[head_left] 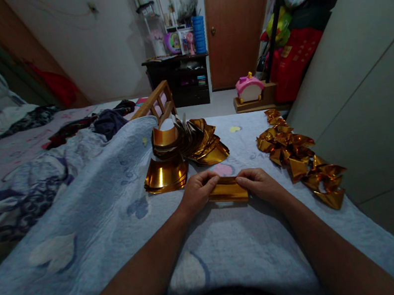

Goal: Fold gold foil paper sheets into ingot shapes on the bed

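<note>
Between my two hands is a sheet of shiny gold foil paper (227,191), bent along its long side and held just above the blanket. My left hand (200,191) pinches its left end, and my right hand (257,182) pinches the upper right corner. Beyond my left hand lie stacks of curled gold foil sheets (166,173), some fanned out to the right. Off to the right, a row of folded gold foil pieces (294,154) runs along the edge of the surface.
A light blue blanket (232,247) with heart patterns covers the surface under my hands. On the left is a bed with rumpled clothes (109,122). A pink and white toy (249,87) sits beyond the far end, near a wooden door (236,20). A pale cabinet (372,88) borders the right side.
</note>
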The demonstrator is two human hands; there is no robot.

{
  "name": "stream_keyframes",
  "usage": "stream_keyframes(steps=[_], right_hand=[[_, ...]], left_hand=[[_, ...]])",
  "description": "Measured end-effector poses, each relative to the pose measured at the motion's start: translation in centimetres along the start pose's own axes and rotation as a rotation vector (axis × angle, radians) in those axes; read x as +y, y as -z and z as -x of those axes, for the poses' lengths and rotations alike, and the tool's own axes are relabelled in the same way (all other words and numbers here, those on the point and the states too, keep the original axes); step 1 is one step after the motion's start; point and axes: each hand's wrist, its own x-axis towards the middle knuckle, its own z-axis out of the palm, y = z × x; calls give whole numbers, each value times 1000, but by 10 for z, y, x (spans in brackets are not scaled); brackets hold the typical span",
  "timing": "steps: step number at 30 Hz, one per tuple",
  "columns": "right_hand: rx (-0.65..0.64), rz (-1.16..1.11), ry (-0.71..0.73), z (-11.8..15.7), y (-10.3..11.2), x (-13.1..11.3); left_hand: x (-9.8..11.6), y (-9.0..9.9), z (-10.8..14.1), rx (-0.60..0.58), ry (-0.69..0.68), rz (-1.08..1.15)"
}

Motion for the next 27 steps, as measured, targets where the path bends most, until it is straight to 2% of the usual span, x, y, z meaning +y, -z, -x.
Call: stream_keyframes(steps=[18,27], right_hand=[[2,-39,0,-2,0,4],[22,-52,14,-3,0,6]], left_hand=[[5,2,0,1,-13,-59],[0,0,0,-11,-5,-6]])
